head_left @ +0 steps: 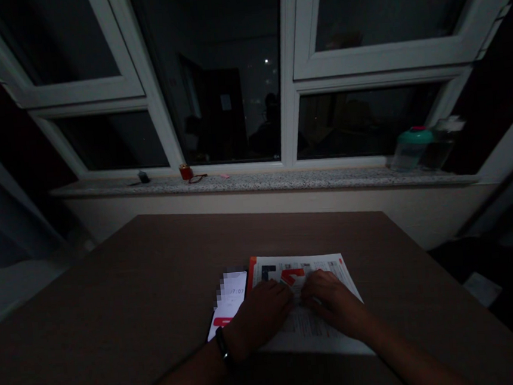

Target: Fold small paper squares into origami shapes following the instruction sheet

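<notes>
A printed booklet or sheet point(314, 340) with an orange left edge lies on the table. My left hand point(269, 305), with a black wristband point(223, 346), rests over its left half with the fingers bent inward and together. My right hand point(331, 300) is over its right half, fingers curled down towards the page. Between and just beyond the fingertips is a flat, angled red piece point(294, 273); whether it is loose or printed I cannot tell. Near it is a dark blue shape point(269, 272). The fingertips are dim, and anything pinched in them is hidden.
A lit phone point(229, 306) lies left of the booklet on the brown table point(157, 285). Behind, a speckled sill point(255, 182) carries a small red jar point(186, 172), a small dark item point(142, 176) and a teal-lidded bottle point(414, 146) beside another clear bottle point(443, 143).
</notes>
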The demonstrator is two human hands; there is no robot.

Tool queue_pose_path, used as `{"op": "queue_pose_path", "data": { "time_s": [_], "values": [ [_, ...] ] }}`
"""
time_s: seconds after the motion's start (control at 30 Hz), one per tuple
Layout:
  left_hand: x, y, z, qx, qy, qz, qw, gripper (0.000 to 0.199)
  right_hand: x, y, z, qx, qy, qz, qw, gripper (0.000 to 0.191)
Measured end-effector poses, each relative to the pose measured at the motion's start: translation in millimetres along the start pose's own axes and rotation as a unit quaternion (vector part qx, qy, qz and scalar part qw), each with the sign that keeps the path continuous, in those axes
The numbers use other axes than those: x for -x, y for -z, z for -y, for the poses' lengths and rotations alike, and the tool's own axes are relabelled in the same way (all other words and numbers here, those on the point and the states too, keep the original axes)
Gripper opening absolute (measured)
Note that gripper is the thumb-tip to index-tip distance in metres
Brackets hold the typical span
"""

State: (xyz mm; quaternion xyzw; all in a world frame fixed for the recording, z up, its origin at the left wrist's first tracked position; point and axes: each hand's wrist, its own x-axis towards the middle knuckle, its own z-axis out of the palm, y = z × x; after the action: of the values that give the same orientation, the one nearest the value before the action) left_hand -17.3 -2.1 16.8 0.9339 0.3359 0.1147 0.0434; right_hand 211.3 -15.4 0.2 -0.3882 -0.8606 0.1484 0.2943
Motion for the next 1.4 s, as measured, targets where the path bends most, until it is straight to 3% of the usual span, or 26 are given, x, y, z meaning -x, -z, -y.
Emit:
{"op": "queue_pose_path", "data": {
  "time_s": [0.17, 0.37, 0.53, 0.73, 1.03, 1.4],
  "values": [
    [0.3, 4.6, -6.8, 0.018, -0.002, 0.018, 1.000, 0.011, 2.1, -6.7, -8.4, 0.014, -0.048, -0.035, 0.998, 0.012],
    [4.9, 7.6, -11.1, 0.055, -0.006, 0.023, 0.998, 0.053, 5.6, -14.2, -18.2, 0.019, -0.088, -0.073, 0.993, 0.023],
    [4.2, 4.0, -9.3, 0.051, -0.035, 0.016, 0.998, 0.048, 3.6, -14.0, -19.6, 0.024, -0.095, -0.085, 0.992, 0.026],
    [3.2, 2.2, -9.3, 0.062, -0.018, 0.013, 0.998, 0.044, 1.5, -11.5, -16.6, 0.031, -0.070, -0.109, 0.991, 0.022],
    [1.8, -2.4, -8.0, 0.064, 0.014, -0.009, 0.998, 0.049, 0.8, -6.2, -3.1, 0.011, -0.015, -0.014, 1.000, 0.037],
    [1.7, -5.3, -6.0, 0.053, 0.008, -0.005, 0.999, 0.040, -1.0, -5.1, -1.1, 0.092, -0.022, 0.011, 0.995, 0.041]
  ]
}}
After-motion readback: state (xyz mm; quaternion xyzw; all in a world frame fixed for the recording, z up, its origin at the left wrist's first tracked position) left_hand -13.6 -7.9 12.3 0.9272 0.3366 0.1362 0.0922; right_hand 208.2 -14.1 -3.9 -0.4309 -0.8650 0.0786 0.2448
